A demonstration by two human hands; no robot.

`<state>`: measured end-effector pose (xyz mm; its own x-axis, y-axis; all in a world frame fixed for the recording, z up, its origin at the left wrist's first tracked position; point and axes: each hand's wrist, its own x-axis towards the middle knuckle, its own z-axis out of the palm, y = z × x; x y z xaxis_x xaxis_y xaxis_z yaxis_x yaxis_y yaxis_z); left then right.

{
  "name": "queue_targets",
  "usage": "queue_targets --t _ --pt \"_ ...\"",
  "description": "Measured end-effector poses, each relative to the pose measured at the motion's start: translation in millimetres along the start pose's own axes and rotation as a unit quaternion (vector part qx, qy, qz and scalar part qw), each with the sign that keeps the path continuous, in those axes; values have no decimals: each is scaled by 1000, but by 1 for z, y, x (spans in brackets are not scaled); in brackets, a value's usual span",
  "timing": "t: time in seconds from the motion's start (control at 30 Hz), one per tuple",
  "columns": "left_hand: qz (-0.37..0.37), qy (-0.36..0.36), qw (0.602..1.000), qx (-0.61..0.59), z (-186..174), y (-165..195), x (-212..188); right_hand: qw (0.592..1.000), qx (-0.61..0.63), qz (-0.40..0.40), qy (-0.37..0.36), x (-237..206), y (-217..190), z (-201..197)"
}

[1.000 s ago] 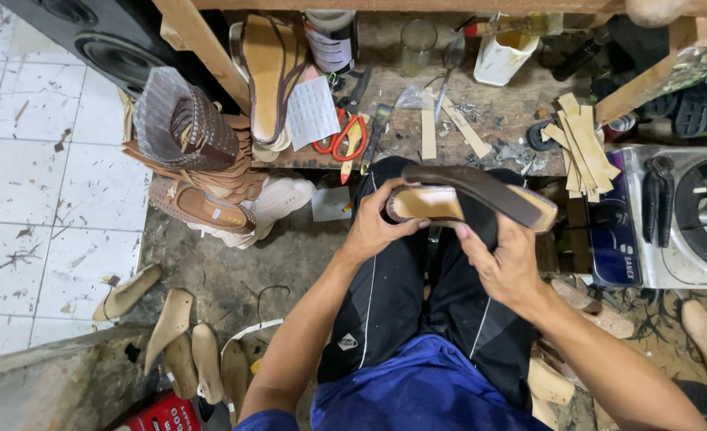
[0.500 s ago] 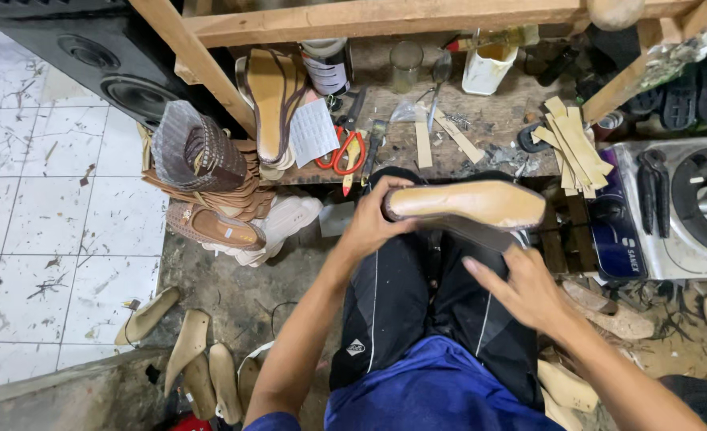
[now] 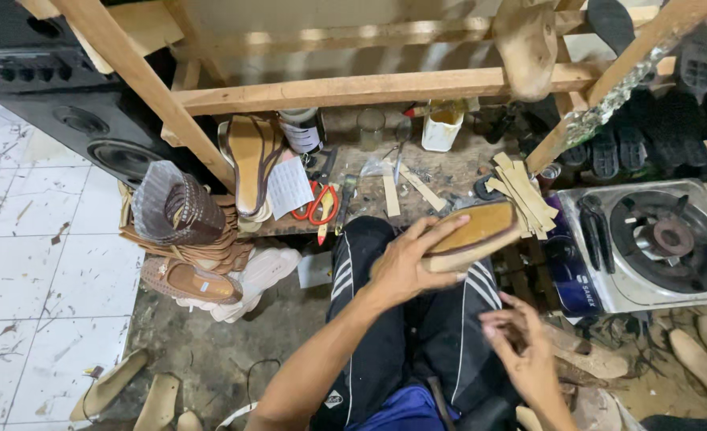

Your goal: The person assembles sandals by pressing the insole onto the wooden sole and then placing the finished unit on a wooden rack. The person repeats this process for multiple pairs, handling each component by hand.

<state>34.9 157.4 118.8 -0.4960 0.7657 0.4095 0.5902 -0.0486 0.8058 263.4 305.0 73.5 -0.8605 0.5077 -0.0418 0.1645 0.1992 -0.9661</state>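
My left hand (image 3: 405, 263) grips a tan shoe sole on its wooden last (image 3: 473, 233), held above my knees with the flat tan underside facing up. My right hand (image 3: 517, 347) hangs lower over my right thigh, fingers curled, apart from the sole; whether anything small sits in it I cannot tell. I sit in black trousers with white stripes (image 3: 369, 263) in front of a low wooden workbench (image 3: 417, 187).
Red scissors (image 3: 315, 203), a paper sheet (image 3: 288, 185), wood strips (image 3: 521, 191), a jar and white bottle (image 3: 441, 128) lie on the bench. A gas stove (image 3: 657, 239) stands right. A speaker (image 3: 90, 128), stacked shoes (image 3: 186, 239) and loose insoles (image 3: 110, 383) are left.
The sole was flipped from strap side up to tan underside up. My right hand let go of it and dropped toward my thigh. The view tilted up toward the bench.
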Motion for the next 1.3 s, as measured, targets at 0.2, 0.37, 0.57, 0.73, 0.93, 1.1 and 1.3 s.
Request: queue_targets --t 0.2,0.37,0.57,0.73,0.93,1.1,1.3 --pt "-79 -12 739 -669 16 37 -31 950 282 -28 -127 -3 3 48" --pt "-21 60 770 -635 -25 49 -26 948 269 -86 -148 -2 4 61" --pt "-48 112 784 -609 -38 56 -21 927 329 -38 -173 -5 6 67" --pt "-38 95 777 -621 -36 56 -23 924 339 -62 -165 -7 14 70" --pt "-65 196 829 -520 -43 54 -27 928 344 -47 -132 -3 -7 76" --pt "-37 211 909 -358 -27 77 -52 944 306 -81 -92 28 -53 85" --pt "-60 288 877 -380 -43 65 -46 982 78 -109 -131 41 -92 93"
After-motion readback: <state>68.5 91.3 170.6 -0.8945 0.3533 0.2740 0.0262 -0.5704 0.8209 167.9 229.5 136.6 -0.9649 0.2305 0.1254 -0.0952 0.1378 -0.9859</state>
